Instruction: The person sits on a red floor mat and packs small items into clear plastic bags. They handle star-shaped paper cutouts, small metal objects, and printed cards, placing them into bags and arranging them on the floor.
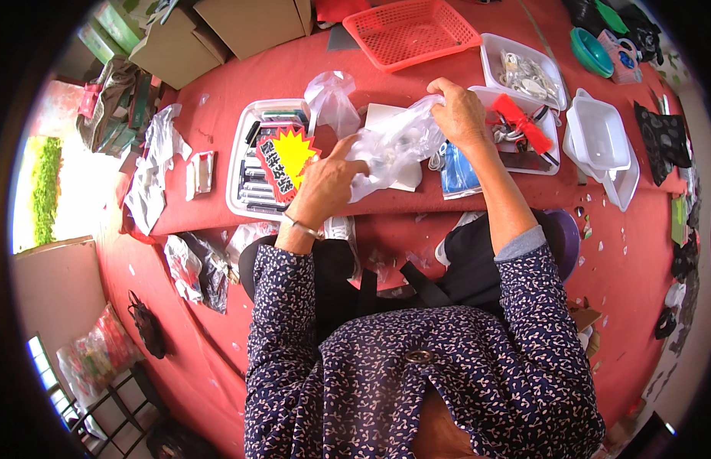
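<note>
A thin clear plastic bag point(401, 138) is stretched between my two hands above the red-covered table. My left hand point(325, 180), with a bracelet at the wrist, is closed on the bag's near left side. My right hand point(458, 115) pinches its upper right edge. Partly hidden behind the bag lies a flat white piece, perhaps a box or card point(382, 115). Next to it, below my right hand, are a blue packet point(458, 174) and a white cable point(436, 159). Beside my left hand, a yellow starburst sign with red edges point(290, 157) leans over a white tub point(234, 172) of dark slim items.
Another crumpled clear bag point(334, 101) lies behind my left hand. On the right stand a tub with a bright red item point(523, 126), a tub of white cables point(523, 76) and stacked white trays point(600, 138). A red basket point(413, 34) and cardboard boxes point(252, 27) are at the back.
</note>
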